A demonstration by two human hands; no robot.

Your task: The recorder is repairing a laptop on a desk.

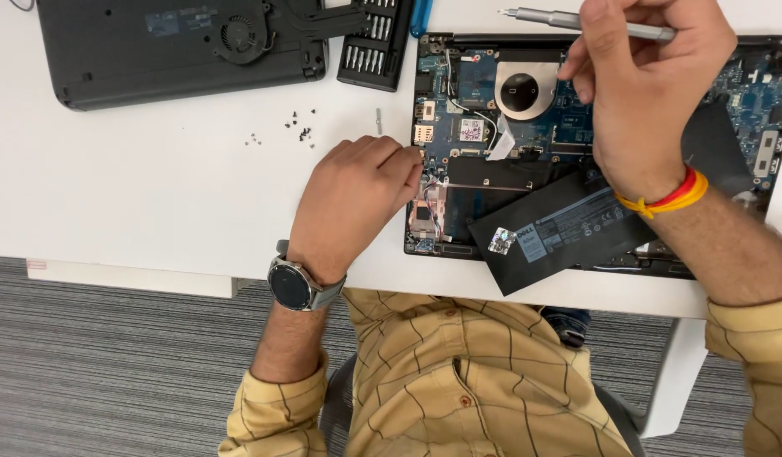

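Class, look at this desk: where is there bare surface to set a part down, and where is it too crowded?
The white desk is bare between the black laptop base above, the left hand at right and the front edge. The loose screws dot its upper right. It is crowded around the opened laptop, its loose battery, the bit set and the right hand holding the screwdriver.

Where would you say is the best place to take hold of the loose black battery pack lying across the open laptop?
Probably the battery pack's lower-left corner, coming from the near table edge. It lies tilted across the open laptop, that corner juts past the chassis, and the right hand covers the far end.
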